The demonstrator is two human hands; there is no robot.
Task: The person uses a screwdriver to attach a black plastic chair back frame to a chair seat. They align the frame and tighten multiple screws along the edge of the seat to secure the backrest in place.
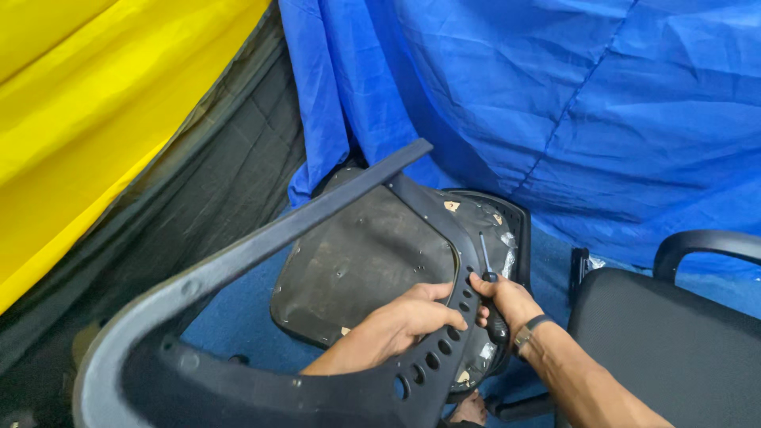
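My right hand (507, 301) is clamped on the screwdriver (491, 297), my left hand (412, 317) curls over the stiff, likely unwieldy chair frame (261, 246) beside its perforated rim

black chair frame (261, 238), blue cloth (555, 103), yellow cloth (87, 103), black-handled screwdriver (493, 305)
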